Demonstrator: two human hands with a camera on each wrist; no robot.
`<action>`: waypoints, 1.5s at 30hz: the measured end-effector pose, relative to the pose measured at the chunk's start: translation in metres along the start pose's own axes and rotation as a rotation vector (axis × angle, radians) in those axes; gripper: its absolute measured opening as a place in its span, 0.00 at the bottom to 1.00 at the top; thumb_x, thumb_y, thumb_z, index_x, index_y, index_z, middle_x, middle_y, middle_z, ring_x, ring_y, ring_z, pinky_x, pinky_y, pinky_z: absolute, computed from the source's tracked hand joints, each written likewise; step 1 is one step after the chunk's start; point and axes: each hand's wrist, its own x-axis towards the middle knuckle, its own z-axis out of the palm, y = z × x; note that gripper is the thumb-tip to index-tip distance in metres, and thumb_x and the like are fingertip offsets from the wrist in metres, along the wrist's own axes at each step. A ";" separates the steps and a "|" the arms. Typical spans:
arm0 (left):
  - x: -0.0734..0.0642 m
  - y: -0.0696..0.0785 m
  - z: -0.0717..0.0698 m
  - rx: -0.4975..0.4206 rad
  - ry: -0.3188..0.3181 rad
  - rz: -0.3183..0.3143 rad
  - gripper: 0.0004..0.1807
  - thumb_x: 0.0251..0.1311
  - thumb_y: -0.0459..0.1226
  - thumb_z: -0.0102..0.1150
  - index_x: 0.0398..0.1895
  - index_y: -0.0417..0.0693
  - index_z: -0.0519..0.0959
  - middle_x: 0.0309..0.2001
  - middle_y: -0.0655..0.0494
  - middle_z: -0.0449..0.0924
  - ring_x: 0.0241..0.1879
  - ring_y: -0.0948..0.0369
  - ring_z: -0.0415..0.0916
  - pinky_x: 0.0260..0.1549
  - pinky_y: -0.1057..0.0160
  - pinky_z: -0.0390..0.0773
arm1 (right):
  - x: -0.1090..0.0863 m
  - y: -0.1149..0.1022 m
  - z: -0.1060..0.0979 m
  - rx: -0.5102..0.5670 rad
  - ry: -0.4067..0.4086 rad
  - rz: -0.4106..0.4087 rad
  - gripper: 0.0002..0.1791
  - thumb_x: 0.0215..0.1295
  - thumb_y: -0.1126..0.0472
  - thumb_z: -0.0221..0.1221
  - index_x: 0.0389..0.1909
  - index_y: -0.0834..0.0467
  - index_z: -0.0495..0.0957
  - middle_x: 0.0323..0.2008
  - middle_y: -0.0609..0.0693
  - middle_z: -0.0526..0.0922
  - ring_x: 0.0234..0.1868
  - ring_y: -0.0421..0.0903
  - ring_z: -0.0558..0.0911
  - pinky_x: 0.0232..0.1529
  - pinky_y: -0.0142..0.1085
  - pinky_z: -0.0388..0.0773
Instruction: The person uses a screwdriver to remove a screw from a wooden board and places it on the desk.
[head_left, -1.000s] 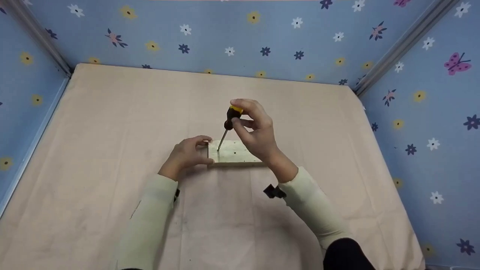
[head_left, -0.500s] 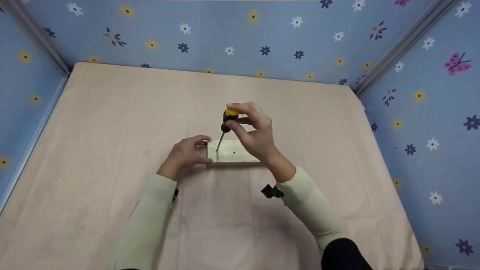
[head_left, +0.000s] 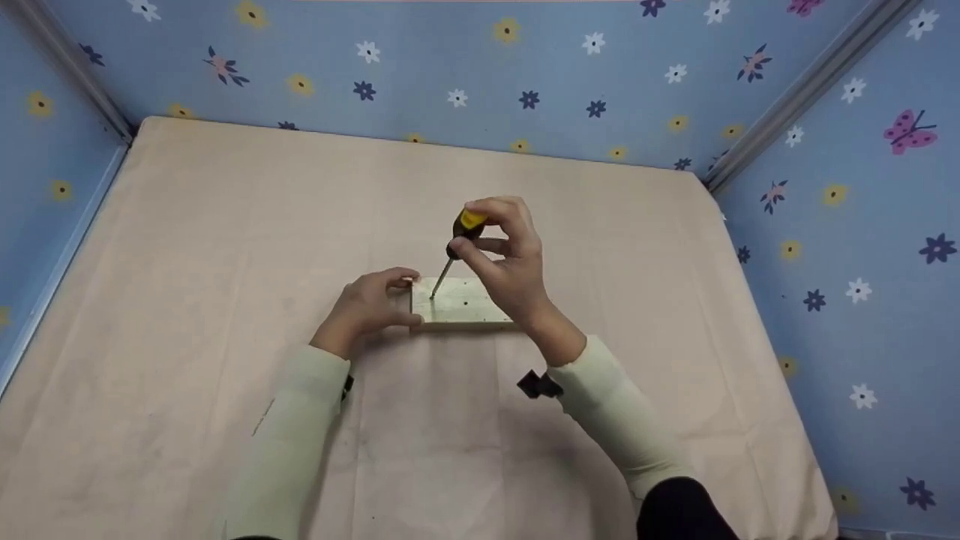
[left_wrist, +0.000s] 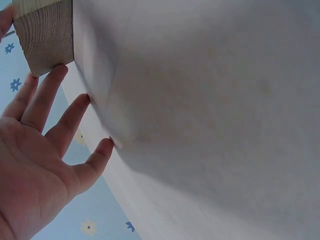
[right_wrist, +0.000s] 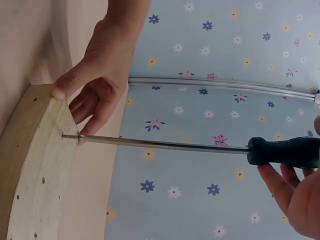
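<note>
A pale wooden block (head_left: 448,312) with several small dark holes lies on the cloth. My left hand (head_left: 365,302) holds its left end, thumb on the near side and fingertips on the far side. In my right hand (head_left: 519,270) is a screwdriver (head_left: 468,223) with a black and yellow handle, pinched between thumb and fingers. Its shaft slants down to the left. In the right wrist view the tip meets the head of a screw (right_wrist: 70,136), which stands partly out of the block near the held end. My right hand hides the block's right end in the head view.
A beige cloth (head_left: 247,247) covers the table. Blue flowered panels (head_left: 420,67) stand behind and at both sides, with metal posts (head_left: 802,90) at the corners. A black strap piece (head_left: 538,384) sticks out at my right wrist.
The screwdriver handle tips left, then back to the right, while the right fingers shift on it. Its tip stays at the screw. The left hand keeps its hold on the block.
</note>
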 end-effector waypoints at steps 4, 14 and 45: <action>0.000 0.000 -0.001 -0.013 0.008 0.001 0.39 0.40 0.50 0.76 0.62 0.65 0.72 0.59 0.57 0.79 0.66 0.53 0.68 0.66 0.47 0.62 | 0.001 0.002 0.001 -0.013 0.006 -0.022 0.17 0.61 0.69 0.62 0.51 0.65 0.74 0.44 0.61 0.75 0.41 0.46 0.79 0.34 0.37 0.85; -0.001 -0.001 -0.001 -0.015 0.007 -0.007 0.40 0.41 0.51 0.75 0.62 0.65 0.72 0.59 0.57 0.79 0.66 0.52 0.67 0.67 0.45 0.60 | 0.000 0.000 0.003 -0.002 -0.002 -0.001 0.17 0.61 0.72 0.59 0.51 0.64 0.70 0.45 0.61 0.72 0.40 0.46 0.77 0.35 0.37 0.84; 0.000 -0.001 0.000 -0.026 -0.001 0.001 0.39 0.41 0.51 0.75 0.62 0.66 0.72 0.60 0.58 0.78 0.67 0.53 0.66 0.68 0.45 0.59 | 0.002 0.001 0.003 -0.009 -0.009 -0.027 0.14 0.62 0.73 0.56 0.50 0.66 0.74 0.46 0.62 0.77 0.41 0.45 0.78 0.38 0.36 0.81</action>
